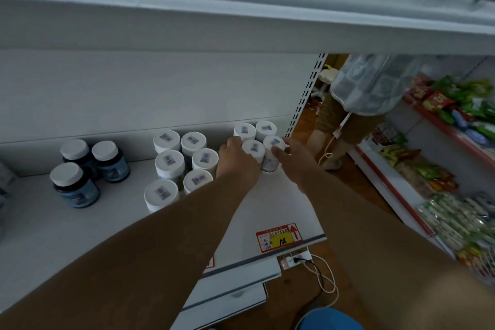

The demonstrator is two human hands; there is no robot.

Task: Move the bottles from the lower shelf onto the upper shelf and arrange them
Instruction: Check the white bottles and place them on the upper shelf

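White shelf (267,211) holds the bottles; my left hand (235,161) and right hand (292,158) flank the front pair (263,153), seemingly gripping one each. Next I lift them to the upper shelf (241,21).

white-capped bottles (254,147), upright, clustered on shelf (53,222)

A person (356,94) stands by snack packets (455,104), near a price tag (280,237) and white cable (325,278).
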